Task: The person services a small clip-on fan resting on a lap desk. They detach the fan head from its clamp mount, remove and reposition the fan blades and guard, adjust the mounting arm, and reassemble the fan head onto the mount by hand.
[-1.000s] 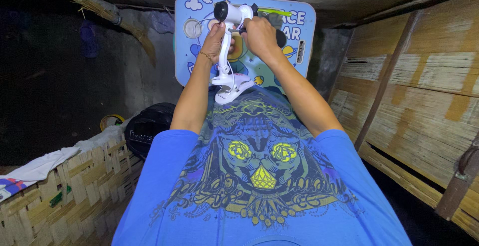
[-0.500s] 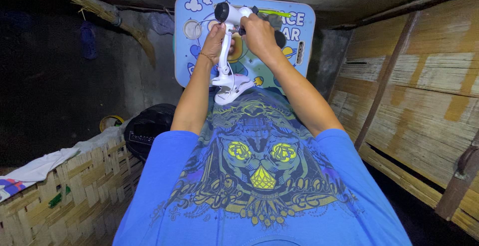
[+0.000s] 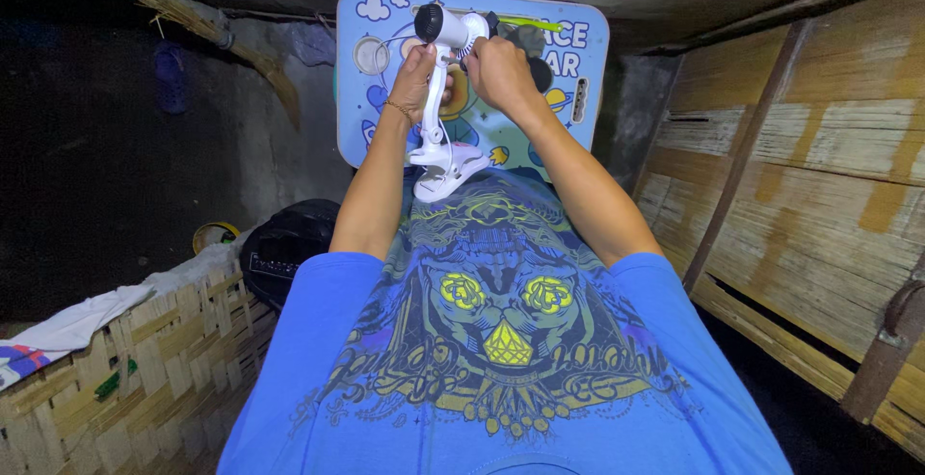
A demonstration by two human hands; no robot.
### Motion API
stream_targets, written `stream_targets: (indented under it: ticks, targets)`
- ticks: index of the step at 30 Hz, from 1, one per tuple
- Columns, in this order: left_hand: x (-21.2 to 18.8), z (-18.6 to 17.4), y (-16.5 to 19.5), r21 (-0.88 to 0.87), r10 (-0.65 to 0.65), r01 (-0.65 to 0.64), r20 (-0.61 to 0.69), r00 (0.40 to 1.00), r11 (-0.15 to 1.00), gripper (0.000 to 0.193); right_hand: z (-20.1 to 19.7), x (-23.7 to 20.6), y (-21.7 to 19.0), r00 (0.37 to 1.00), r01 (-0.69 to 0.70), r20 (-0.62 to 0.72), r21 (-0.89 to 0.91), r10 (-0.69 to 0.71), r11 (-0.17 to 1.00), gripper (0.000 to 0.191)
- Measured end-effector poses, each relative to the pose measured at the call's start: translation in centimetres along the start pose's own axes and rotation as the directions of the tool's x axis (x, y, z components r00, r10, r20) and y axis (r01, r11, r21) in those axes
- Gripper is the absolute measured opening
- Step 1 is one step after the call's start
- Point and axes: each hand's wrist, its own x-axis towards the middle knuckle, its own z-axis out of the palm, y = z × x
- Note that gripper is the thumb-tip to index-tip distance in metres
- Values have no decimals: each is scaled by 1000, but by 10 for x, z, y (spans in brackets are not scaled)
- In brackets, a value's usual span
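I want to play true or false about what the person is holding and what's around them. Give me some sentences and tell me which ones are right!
1. The left hand grips the stem of a white clip-on gadget. True.
2. The right hand rests on the woven wall. False: it is up at the gadget's round head.
3. The person wears a red shirt. False: the shirt is blue with a printed design.
4. A colourful cartoon board lies behind the hands. True.
5. The gadget's clip base points toward the shirt. True.
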Motion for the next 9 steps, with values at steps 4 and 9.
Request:
stream_targets:
  ticks: [4,9]
  targets:
    - [0,0,0,-4,-6,6,7,1000,1000,29,-1,0,-3,1000,-4,19,11,4,1000,22]
    - [1,-1,0,15,13,-13,14,1000,1000,31,-4,1,-10,999,-28,16,6,28,1000,21]
